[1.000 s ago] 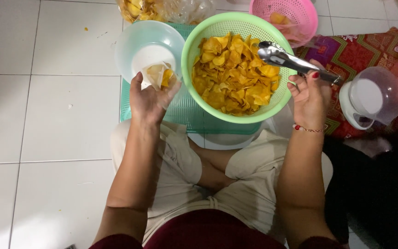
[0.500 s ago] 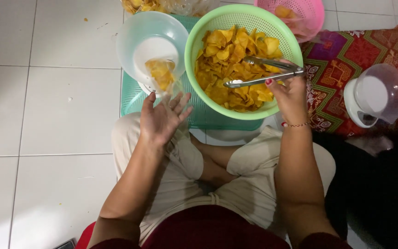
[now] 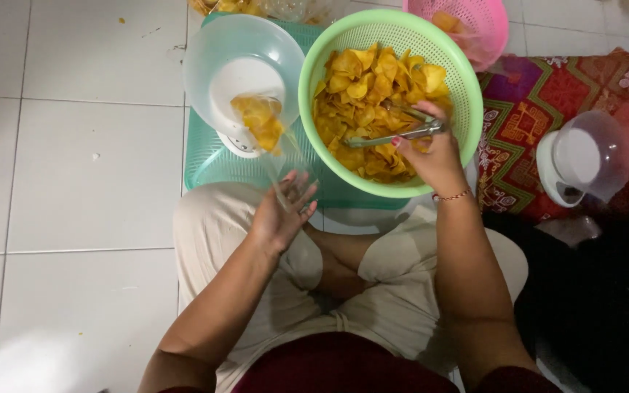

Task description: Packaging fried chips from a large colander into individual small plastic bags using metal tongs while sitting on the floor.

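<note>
A: We sit cross-legged on the white tile floor. The biggest thing ahead is the green basket, heaped with yellow chips, resting on the right half of the teal tray.

B: On the tray's left half stands the scale bowl, a small chip load inside a clear bag. A pink basket sits past the green one's far rim, and a patterned mat with a second scale lies off the tray's right edge.

A: Our right hand is clenched on the tongs, tips low among the chips. We should squeeze lightly so nothing cracks, and lift modest pinches.

B: Our left hand pinches the bag's open edge near the tray's front edge, fingers curled around the film. We judge it best to hold that mouth wide and tilted toward the basket so the chips drop in cleanly.

A: Crumbs fleck the tiles by the far left; the room dims to the right.
</note>
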